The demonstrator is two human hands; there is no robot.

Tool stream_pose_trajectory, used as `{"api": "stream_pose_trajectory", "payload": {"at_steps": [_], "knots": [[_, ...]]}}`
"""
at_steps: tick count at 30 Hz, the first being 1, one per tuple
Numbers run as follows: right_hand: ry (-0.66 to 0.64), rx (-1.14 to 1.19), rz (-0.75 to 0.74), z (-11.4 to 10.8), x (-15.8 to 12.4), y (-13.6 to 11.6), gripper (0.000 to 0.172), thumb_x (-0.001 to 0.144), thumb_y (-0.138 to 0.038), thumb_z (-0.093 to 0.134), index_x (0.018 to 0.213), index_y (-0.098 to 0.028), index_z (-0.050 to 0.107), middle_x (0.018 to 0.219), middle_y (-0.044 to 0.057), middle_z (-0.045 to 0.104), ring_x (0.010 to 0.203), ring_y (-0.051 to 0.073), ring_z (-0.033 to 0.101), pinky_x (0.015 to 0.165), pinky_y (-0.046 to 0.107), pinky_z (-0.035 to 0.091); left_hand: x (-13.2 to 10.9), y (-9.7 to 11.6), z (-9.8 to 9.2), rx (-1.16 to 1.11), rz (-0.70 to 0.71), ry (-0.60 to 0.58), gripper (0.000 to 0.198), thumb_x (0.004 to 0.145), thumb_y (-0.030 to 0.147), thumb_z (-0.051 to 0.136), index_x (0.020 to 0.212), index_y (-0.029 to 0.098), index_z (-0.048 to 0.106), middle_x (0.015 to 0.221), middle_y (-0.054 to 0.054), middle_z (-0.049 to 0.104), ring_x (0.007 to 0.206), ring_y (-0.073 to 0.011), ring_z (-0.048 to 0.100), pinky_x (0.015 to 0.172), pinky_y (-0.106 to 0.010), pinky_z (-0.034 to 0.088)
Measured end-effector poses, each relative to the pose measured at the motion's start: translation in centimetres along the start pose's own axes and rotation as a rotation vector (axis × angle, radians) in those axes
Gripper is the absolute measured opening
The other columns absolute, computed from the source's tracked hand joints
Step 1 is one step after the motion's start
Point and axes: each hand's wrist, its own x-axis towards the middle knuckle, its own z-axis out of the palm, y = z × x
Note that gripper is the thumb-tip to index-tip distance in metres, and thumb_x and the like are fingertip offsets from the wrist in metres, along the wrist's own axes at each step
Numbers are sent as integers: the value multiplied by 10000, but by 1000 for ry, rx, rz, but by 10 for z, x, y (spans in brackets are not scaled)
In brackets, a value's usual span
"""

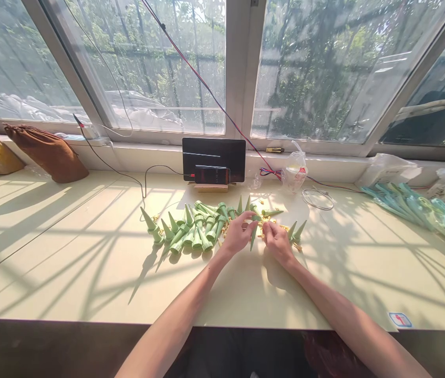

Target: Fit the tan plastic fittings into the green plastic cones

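My left hand (238, 234) is closed around a green plastic spike (252, 240), whose pointed end hangs down below the fingers. Right beside it, my right hand (278, 241) has its fingertips pinched together, and what lies between them is too small to make out. Small yellow pieces (284, 227) are scattered on the table around and behind both hands. To the left spreads a pile of green plastic spikes (196, 233), some lying and some standing point up. A couple more green spikes (298, 231) stand just right of my right hand.
Behind the pile, a phone (211, 175) leans before a dark tablet-like panel (214, 149). A plastic-wrapped cup (295, 172) and a coiled cable (319, 198) sit at the back. Teal bagged items (423, 207) lie right; a brown pouch (51, 152) rests left.
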Motion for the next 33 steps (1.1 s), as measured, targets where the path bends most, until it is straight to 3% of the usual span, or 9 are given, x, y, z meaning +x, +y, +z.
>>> {"api": "stream_pose_trajectory", "payload": {"at_steps": [4,16,21,28,33], "knots": [[-4,44,31,2,0,0,450,981,-528,407,652,-223,437,536,-27,437,500,137,412,496,267,342,2,-2,0,-62,-38,5,356,882,455,596,1101,177,628,1061,-90,650,486,-63,559,457,-207,467],[-25,136,61,4,0,-2,324,935,-531,504,887,-216,560,672,-5,552,498,142,483,479,266,388,4,-5,-1,-205,-174,51,407,837,494,672,1072,168,614,952,-74,642,486,-88,590,457,-257,536],[-43,134,53,4,0,-3,299,932,-508,503,848,-224,541,603,-31,506,481,139,470,473,263,373,4,-5,-1,-212,-203,46,416,828,504,680,1066,170,609,956,-72,649,476,-77,579,459,-250,534],[-28,48,39,1,0,-3,326,942,-489,459,770,-222,534,553,-29,490,493,149,473,505,274,384,4,-8,0,-182,-133,18,405,838,507,658,1048,164,607,915,-58,643,495,-85,582,454,-234,507],[-15,-19,10,0,1,-2,390,955,-500,412,688,-225,483,537,-21,477,510,154,457,523,281,372,3,-9,1,-136,-100,12,409,840,502,653,1070,166,615,1012,-79,629,506,-76,587,441,-217,489]]}}
